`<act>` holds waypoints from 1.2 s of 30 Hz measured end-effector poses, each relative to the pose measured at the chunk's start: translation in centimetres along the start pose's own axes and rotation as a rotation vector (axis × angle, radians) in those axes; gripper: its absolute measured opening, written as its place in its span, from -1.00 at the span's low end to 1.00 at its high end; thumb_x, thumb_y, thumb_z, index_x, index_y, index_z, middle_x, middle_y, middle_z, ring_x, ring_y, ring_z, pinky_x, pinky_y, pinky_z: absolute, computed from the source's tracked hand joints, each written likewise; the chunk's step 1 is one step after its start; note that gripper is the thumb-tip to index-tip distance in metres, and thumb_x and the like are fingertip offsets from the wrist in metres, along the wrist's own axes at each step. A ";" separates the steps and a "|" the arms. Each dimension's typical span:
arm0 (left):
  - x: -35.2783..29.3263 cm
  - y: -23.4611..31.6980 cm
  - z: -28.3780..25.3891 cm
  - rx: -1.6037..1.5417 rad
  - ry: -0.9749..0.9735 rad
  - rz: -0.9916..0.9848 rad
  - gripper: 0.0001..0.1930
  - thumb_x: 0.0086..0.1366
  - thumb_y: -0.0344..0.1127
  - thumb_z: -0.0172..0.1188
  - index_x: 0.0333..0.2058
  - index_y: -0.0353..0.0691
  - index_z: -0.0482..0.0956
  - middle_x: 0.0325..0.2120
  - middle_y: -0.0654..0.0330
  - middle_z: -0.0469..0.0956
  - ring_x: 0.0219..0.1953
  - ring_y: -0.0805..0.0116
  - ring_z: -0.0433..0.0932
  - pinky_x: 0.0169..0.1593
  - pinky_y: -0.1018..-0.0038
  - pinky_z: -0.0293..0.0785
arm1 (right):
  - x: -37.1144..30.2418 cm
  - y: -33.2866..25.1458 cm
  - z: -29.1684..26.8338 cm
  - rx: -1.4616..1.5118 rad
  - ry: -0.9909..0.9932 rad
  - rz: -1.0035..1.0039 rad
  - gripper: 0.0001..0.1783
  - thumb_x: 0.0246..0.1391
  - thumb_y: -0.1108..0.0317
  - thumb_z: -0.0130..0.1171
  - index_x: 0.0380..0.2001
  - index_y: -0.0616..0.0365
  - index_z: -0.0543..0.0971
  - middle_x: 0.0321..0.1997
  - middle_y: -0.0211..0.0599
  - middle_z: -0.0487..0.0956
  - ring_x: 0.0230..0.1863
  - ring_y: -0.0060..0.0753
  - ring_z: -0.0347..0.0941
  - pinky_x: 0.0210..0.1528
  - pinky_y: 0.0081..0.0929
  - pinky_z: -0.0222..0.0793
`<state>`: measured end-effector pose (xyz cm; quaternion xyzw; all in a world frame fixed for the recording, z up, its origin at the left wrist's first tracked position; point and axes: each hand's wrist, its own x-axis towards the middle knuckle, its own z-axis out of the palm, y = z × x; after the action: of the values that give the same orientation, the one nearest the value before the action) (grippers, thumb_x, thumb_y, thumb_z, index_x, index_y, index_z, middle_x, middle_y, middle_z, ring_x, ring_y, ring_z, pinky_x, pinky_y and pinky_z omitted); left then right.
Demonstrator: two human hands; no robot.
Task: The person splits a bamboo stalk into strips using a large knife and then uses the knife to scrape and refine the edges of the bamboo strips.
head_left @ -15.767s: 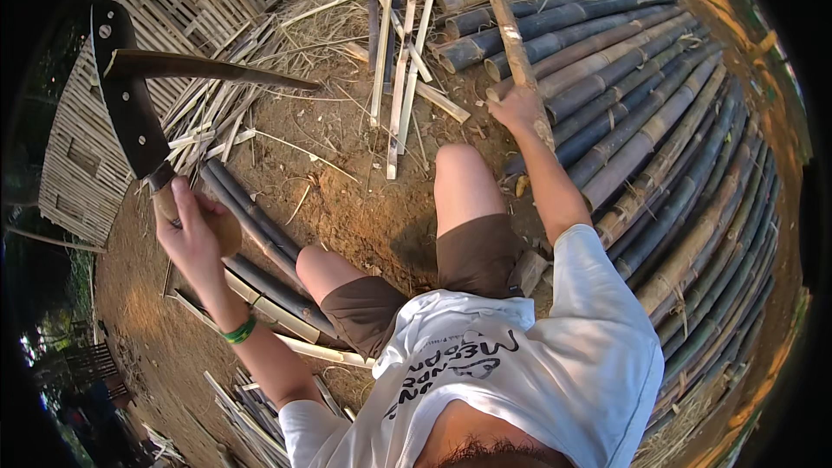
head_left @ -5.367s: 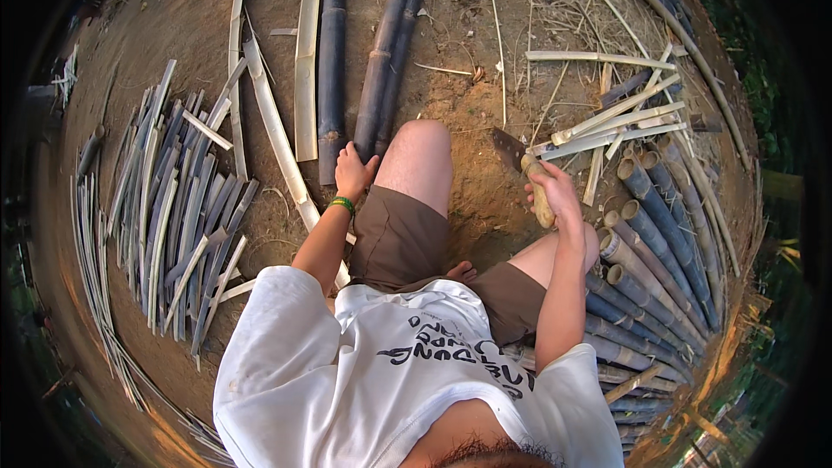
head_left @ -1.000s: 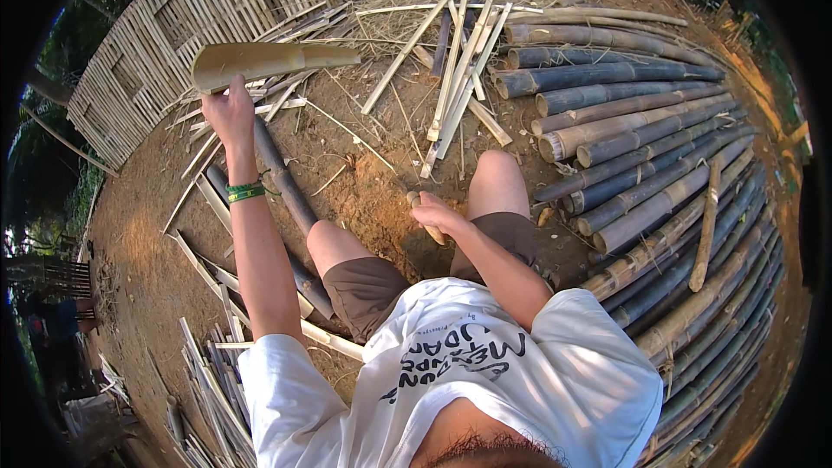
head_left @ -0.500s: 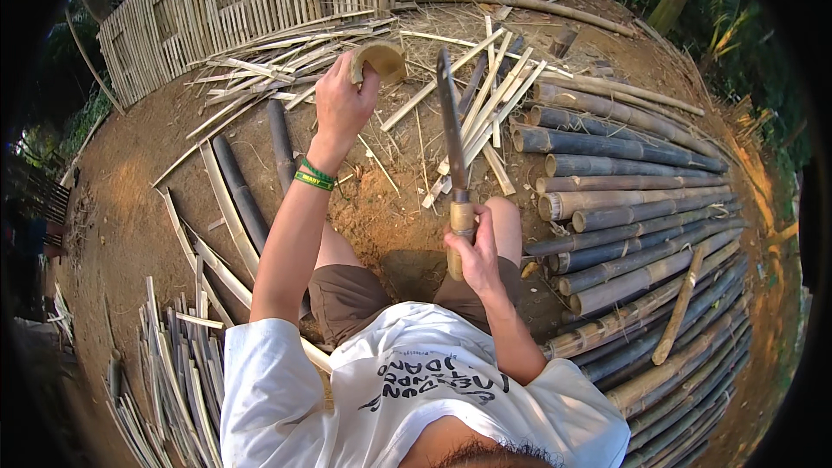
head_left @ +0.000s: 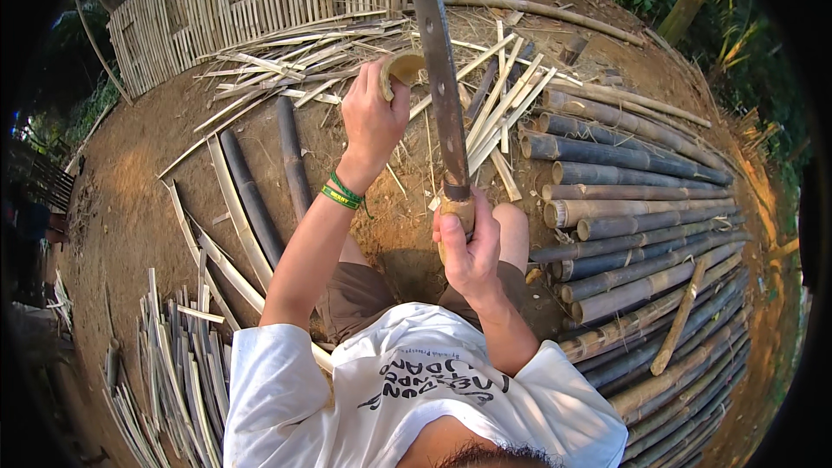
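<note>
My left hand (head_left: 371, 121) is raised ahead of me, its fingers wrapped round the upper end of a half-round split bamboo piece (head_left: 406, 68). The piece's curved end faces up; its lower length is hidden. A machete (head_left: 446, 95) stands nearly upright in my right hand (head_left: 470, 247), which is closed round its wooden handle with the thumb along the front. Its long, dark blade has several holes and rises past the right side of the bamboo end. I cannot tell whether blade and bamboo touch.
Several bamboo poles (head_left: 641, 230) lie stacked on my right. Pale split strips (head_left: 511, 113) are strewn on the ground ahead, and a bundle of slats (head_left: 178, 364) lies at my left. Long bamboo halves (head_left: 238, 208) lie beside my left arm. A slatted bamboo panel (head_left: 251, 0) stands at the back.
The machete has risen and come upright, its blade now reaching the top of the view. My left hand and the bamboo have shifted slightly right, closer to the blade.
</note>
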<state>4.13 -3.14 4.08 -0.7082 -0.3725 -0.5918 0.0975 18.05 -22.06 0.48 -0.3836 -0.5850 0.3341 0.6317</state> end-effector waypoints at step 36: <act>-0.8 1.5 0.3 0.027 -0.040 0.023 -0.60 0.16 -0.52 0.24 0.02 -0.34 0.49 -0.24 -0.05 0.58 -0.23 -0.10 0.61 -0.19 0.17 0.56 | 0.0 -0.6 -0.1 -0.081 0.011 0.030 -0.43 0.32 0.16 0.19 0.16 0.44 0.40 -0.51 -0.27 0.54 -0.54 -0.44 0.47 -0.47 -0.42 0.37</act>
<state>5.26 -4.39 3.70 -0.7226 -0.3743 -0.5713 0.1064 18.14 -22.37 0.97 -0.4198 -0.5886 0.3173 0.6137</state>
